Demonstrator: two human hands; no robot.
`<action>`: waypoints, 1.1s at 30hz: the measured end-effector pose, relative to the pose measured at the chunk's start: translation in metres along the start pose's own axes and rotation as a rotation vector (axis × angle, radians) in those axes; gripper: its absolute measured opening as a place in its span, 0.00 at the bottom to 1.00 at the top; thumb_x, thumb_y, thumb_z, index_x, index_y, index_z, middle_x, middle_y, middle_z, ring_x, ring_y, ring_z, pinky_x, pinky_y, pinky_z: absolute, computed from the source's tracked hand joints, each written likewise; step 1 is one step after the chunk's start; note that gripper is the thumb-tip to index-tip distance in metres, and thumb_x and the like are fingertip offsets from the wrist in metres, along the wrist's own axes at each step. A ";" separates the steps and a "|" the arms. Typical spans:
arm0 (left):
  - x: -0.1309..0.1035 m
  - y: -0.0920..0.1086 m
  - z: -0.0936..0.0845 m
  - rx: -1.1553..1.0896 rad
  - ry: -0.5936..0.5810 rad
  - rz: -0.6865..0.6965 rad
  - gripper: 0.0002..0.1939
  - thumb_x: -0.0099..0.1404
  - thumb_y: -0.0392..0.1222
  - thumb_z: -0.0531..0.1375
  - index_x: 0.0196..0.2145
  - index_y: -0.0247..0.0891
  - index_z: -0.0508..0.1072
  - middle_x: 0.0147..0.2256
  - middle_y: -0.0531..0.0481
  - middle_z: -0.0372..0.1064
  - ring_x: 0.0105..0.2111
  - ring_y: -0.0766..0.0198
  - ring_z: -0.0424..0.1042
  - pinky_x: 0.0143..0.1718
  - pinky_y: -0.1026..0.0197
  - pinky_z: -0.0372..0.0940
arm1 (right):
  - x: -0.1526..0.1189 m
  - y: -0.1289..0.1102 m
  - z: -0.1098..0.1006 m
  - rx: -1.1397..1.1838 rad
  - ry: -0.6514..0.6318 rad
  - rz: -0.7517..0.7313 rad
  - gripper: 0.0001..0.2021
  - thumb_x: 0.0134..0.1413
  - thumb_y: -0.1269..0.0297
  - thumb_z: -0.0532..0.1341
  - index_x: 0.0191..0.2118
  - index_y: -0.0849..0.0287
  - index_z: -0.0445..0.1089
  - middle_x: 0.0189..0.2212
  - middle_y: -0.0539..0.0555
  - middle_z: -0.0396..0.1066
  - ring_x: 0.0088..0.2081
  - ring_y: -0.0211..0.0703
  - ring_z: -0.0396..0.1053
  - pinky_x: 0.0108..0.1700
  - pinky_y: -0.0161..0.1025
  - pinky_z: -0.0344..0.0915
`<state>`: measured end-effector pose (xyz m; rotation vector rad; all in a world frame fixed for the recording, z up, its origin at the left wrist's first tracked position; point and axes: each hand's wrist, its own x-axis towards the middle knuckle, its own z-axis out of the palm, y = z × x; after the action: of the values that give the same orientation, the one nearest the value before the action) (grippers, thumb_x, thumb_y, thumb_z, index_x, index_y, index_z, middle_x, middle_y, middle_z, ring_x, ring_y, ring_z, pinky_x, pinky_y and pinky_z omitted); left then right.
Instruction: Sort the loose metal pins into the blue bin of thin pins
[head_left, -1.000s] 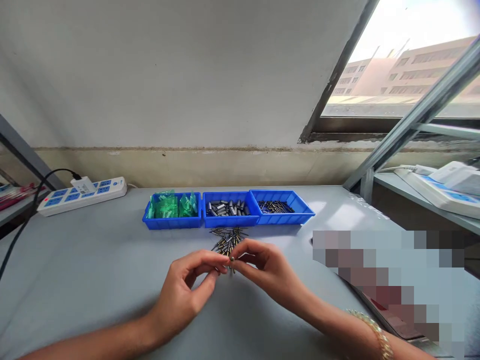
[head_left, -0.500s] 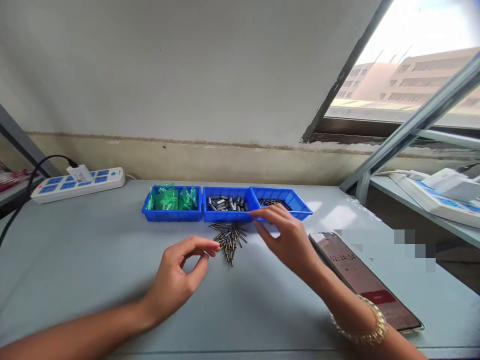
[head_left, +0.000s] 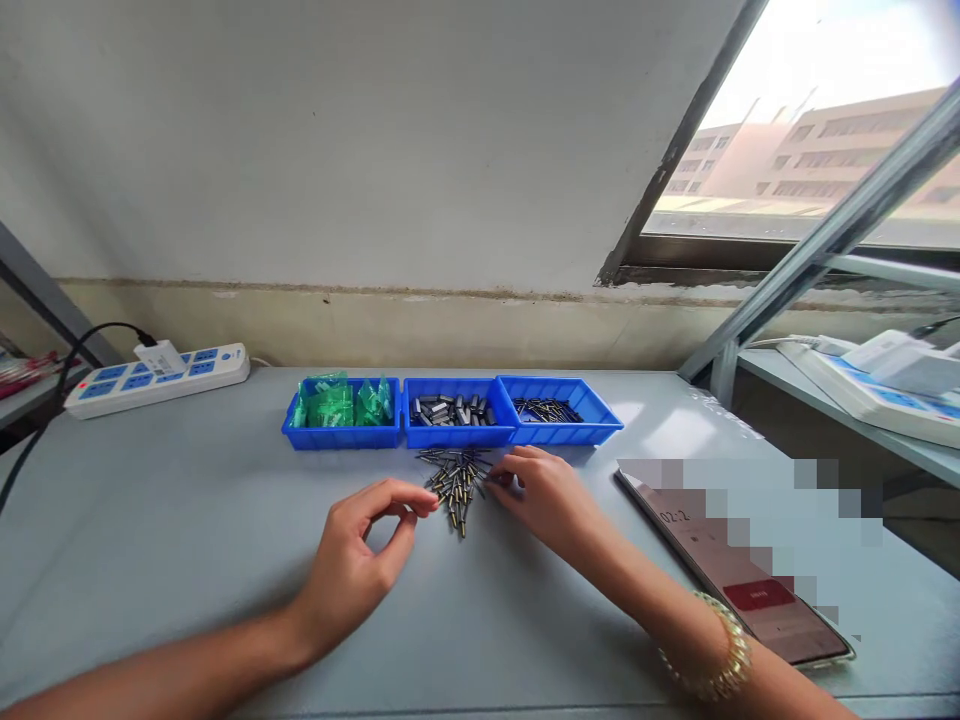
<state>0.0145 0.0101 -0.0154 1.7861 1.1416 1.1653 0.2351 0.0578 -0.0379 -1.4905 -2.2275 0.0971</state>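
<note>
A pile of thin metal pins with brass-coloured ends (head_left: 456, 495), which look like rivets, lies on the grey table. My left hand (head_left: 364, 535) is at the pile's left side, fingers curved and the thumb apart from them; nothing shows between them. At the pile's right edge, my right hand (head_left: 544, 495) has thumb and index fingertips drawn together low over the table. What they pinch, if anything, is hidden. Behind the pile is a blue bin (head_left: 457, 437) of short metal pieces (head_left: 446, 410). To its right, another blue bin (head_left: 574, 434) holds thin dark pins (head_left: 547, 410).
A third blue bin (head_left: 345, 438), with green plastic packets (head_left: 330, 402), adjoins on the left. A phone (head_left: 750, 570) lies beside my right forearm. A power strip (head_left: 161, 380) with a plugged-in charger stands at the back left. Metal frame bars flank the table.
My right hand has come down and toward me from the front of the right bin to the pile's right edge, its fingertips closing together. My left hand stays nearly still.
</note>
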 end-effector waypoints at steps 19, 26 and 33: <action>0.003 -0.002 0.001 0.030 -0.006 0.013 0.10 0.60 0.30 0.54 0.31 0.39 0.75 0.30 0.50 0.76 0.33 0.62 0.75 0.37 0.61 0.69 | 0.000 0.002 0.009 -0.259 0.074 -0.199 0.14 0.52 0.78 0.53 0.21 0.58 0.66 0.22 0.57 0.67 0.29 0.46 0.64 0.33 0.43 0.64; 0.007 0.000 0.000 -0.050 0.001 -0.068 0.10 0.59 0.33 0.57 0.39 0.38 0.74 0.33 0.49 0.76 0.33 0.62 0.76 0.36 0.62 0.71 | -0.002 -0.015 -0.014 0.304 0.076 -0.008 0.05 0.46 0.74 0.56 0.25 0.58 0.66 0.21 0.50 0.68 0.23 0.37 0.64 0.27 0.35 0.63; 0.002 -0.001 0.008 -0.033 -0.041 -0.130 0.05 0.58 0.39 0.61 0.29 0.37 0.77 0.24 0.51 0.75 0.25 0.63 0.74 0.29 0.64 0.70 | -0.018 -0.044 -0.008 0.486 0.037 -0.132 0.07 0.44 0.76 0.55 0.25 0.58 0.67 0.20 0.47 0.66 0.23 0.35 0.63 0.26 0.32 0.62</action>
<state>0.0217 0.0118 -0.0181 1.6770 1.1898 1.0608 0.2066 0.0221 -0.0230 -1.0707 -2.0702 0.5235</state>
